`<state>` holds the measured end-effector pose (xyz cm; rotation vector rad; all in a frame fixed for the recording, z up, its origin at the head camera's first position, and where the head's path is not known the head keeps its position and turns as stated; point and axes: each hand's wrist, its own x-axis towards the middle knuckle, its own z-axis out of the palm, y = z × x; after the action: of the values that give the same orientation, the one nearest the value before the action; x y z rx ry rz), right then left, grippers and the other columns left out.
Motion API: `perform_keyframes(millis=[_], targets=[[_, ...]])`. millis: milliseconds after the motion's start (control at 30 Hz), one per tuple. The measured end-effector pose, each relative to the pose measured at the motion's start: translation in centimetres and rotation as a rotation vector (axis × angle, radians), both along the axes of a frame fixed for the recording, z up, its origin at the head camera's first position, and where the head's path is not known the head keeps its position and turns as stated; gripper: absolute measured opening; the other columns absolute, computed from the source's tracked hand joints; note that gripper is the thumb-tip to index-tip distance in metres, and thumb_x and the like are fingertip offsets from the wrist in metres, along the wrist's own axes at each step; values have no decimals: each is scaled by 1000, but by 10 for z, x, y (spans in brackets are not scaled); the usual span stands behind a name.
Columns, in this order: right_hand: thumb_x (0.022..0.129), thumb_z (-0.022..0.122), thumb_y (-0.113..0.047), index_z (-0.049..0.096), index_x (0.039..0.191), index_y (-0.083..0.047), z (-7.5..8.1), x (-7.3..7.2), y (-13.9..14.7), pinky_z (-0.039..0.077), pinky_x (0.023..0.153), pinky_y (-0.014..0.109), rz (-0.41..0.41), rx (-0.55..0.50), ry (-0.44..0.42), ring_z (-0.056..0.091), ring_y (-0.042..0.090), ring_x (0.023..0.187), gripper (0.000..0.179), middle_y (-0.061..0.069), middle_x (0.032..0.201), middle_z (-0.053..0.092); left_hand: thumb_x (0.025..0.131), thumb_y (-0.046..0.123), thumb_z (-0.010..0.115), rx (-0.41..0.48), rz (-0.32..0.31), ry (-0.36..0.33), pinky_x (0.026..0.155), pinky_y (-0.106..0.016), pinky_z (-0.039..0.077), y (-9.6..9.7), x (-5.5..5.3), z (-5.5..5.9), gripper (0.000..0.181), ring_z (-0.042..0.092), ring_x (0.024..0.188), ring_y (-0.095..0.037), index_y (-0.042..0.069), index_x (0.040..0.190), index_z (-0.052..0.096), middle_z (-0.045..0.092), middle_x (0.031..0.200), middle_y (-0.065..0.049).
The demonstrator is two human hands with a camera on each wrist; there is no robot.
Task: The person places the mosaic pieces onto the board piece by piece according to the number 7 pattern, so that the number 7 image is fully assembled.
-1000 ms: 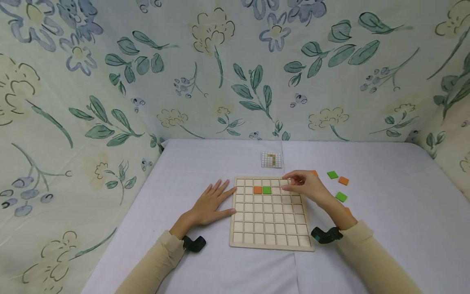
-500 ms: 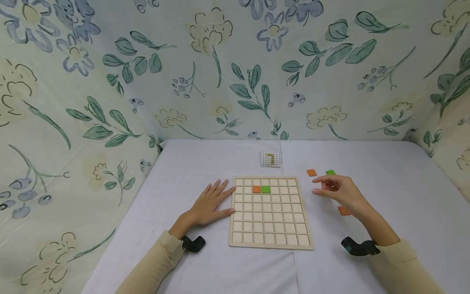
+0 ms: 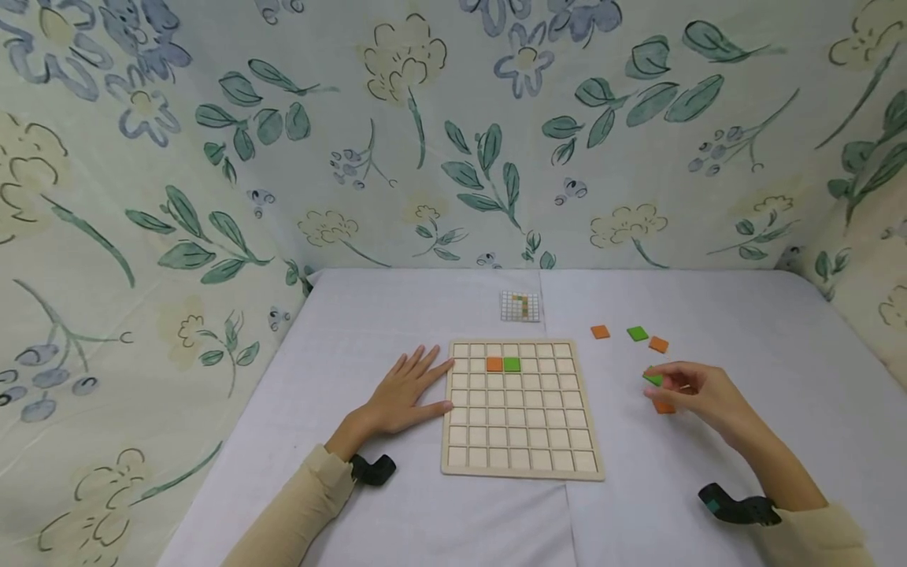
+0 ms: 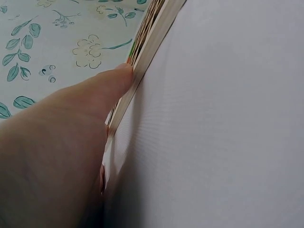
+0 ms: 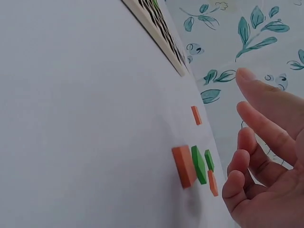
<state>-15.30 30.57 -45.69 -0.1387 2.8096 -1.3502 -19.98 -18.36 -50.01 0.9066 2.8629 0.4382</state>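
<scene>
My left hand (image 3: 400, 398) lies spread on the cloth, its thumb and forefinger touching the left edge of the wooden grid board (image 3: 523, 463). In the left wrist view the thumb (image 4: 114, 80) meets the board's side. An orange tile (image 3: 494, 364) and a green tile (image 3: 512, 364) sit side by side in the board's second row from the back. My right hand (image 3: 697, 390) hovers over a loose green tile (image 3: 653, 379), thumb and forefinger apart and on either side of it in the head view. The right wrist view shows that green tile (image 5: 198, 165) on the cloth, apart from the fingers.
Beyond the board lies a small card (image 3: 520, 306) printed with a coloured grid pattern. Around the right hand are an orange tile (image 3: 664, 407) partly hidden by it, another orange tile (image 3: 658, 344), a green tile (image 3: 638, 333) and an orange tile (image 3: 600, 331). Floral cloth (image 3: 425, 157) hangs behind.
The right hand has moved from above the board's back right, rightward and toward the body, to the loose green tile. The left hand and the tiles on the board stay put.
</scene>
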Motion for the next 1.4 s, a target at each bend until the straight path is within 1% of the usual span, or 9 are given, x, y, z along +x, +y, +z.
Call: perform_keyframes(millis=[133, 267, 333, 533, 700, 800, 1133, 1267, 1400], targets=[[87, 80, -22, 67, 120, 5, -6, 6, 9, 46, 59, 23, -4, 16, -22, 51, 13, 76, 45, 7, 89, 55, 96, 71, 38, 10, 3, -2, 120, -50, -1, 1, 0, 3, 79, -2, 152, -29, 30, 161, 17, 6, 167, -3], [86, 81, -25, 66, 123, 3, -11, 9, 15, 47, 63, 21, -6, 26, -57, 51, 12, 79, 49, 8, 96, 59, 96, 71, 38, 11, 4, -3, 120, -50, -1, 1, 1, 4, 79, -2, 152, -29, 30, 161, 18, 6, 167, -3], [85, 82, -25, 66, 124, 4, -13, 10, 18, 47, 63, 21, -6, 26, -74, 50, 12, 79, 51, 9, 97, 59, 96, 72, 38, 8, 6, -6, 120, -50, -1, 1, 1, 4, 80, -2, 152, -29, 31, 161, 18, 5, 167, -3], [84, 82, -13, 64, 122, 9, -19, 10, 26, 44, 59, 22, 16, 16, -89, 46, 11, 75, 48, 9, 92, 55, 96, 71, 39, 14, 3, -3, 120, -50, -1, 1, 1, 2, 80, -1, 152, -29, 29, 161, 19, 7, 167, -4], [83, 82, -14, 67, 120, 8, -23, 8, 28, 42, 58, 23, 15, 48, -108, 44, 12, 75, 45, 7, 91, 53, 96, 71, 39, 8, 2, -1, 120, -51, 0, 1, 0, 2, 80, -2, 152, -29, 29, 161, 19, 6, 167, -4], [83, 82, -11, 68, 118, 7, -25, 8, 28, 41, 58, 24, 19, 65, -111, 44, 13, 74, 41, 7, 90, 52, 96, 71, 38, 5, 2, -3, 120, -51, -1, 1, 0, 2, 80, -2, 152, -29, 29, 161, 19, 6, 167, -4], [83, 78, -3, 71, 112, 5, -27, 6, 28, 41, 56, 24, 58, 113, -49, 43, 12, 72, 31, 6, 85, 52, 96, 71, 38, -1, 5, -7, 120, -49, -3, 0, -1, 0, 79, -4, 152, -29, 30, 161, 17, 4, 167, -3], [83, 78, -2, 71, 108, 4, -28, 6, 29, 40, 55, 24, 88, 138, 15, 43, 10, 70, 27, 4, 82, 51, 95, 73, 37, -4, 5, -6, 120, -48, -3, -1, -1, -2, 80, -5, 152, -27, 31, 161, 17, 3, 167, -2], [82, 79, -1, 72, 105, 3, -31, 7, 28, 38, 53, 24, 105, 146, 83, 42, 8, 68, 24, 2, 80, 50, 95, 73, 36, -8, 7, -2, 120, -47, -4, -1, -1, -2, 80, -6, 152, -26, 32, 161, 16, 3, 167, -1]])
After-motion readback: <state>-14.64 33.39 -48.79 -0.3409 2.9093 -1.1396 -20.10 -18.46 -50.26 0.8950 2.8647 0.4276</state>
